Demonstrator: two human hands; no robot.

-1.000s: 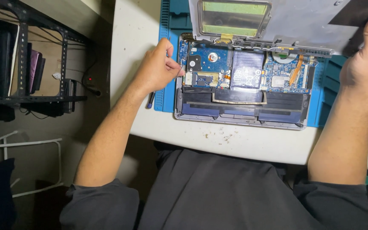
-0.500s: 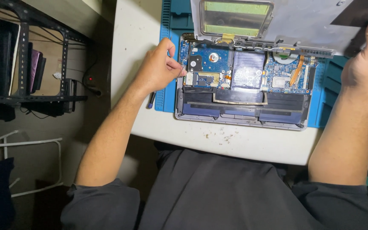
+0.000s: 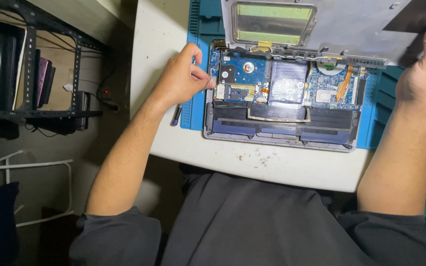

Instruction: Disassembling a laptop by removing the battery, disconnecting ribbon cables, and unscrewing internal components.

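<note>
Opened laptop [image 3: 282, 106]: lies on blue work mat [image 3: 198, 69], white desk [image 3: 282, 167]; internals exposed — blue circuit boards, black battery packs along near edge.

Bottom cover [image 3: 331, 24]: grey, tilted up over far edge of laptop.

Left hand [image 3: 181, 79]: at laptop's left edge, fingers [image 3: 204, 81] pinched on a thin wire or tool; too small to identify.

Right hand [image 3: 420, 74]: at cover's right end, thumb up against it; whether fingers grip it, can't tell.

Pen-like tool [image 3: 176, 116]: dark w/ blue tip, on desk just left of mat, under left wrist.

Metal shelf [image 3: 30, 64]: far left, off desk.
</note>
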